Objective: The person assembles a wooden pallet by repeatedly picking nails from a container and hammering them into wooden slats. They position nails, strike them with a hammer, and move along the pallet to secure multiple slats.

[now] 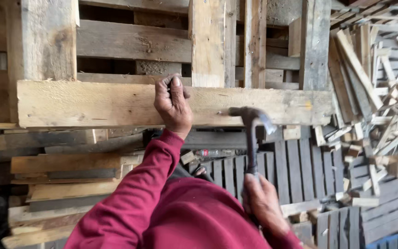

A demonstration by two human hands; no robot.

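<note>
hammer head meets the plank, steadying hand just to its left

the pale plank [116, 103] lies with its long axis running left to right across the view, resting over the upright boards of a wooden pallet [208, 41]. the left hand [173, 105] sits on the plank near its middle, fingers [170, 85] curled together over the top edge and clamped on the wood, thumb side toward the camera. the arm in a dark red sleeve [139, 193] reaches up and forward to it, elbow bent low.

the hammer [252, 133] stands just right of that hand, its handle pointing down toward the person and its dark head at the plank's lower edge; whether the face touches the wood cannot be told. the right hand [263, 203] grips the handle's lower end, fingers wrapped shut round it, wrist low and close to the body. so the striking end is near the left hand but apart from it, and the right hand is the farther one from the plank.

a heap of short wood offcuts [374, 92] lies to the right, with grey slatted pallets [300, 170] below.
</note>
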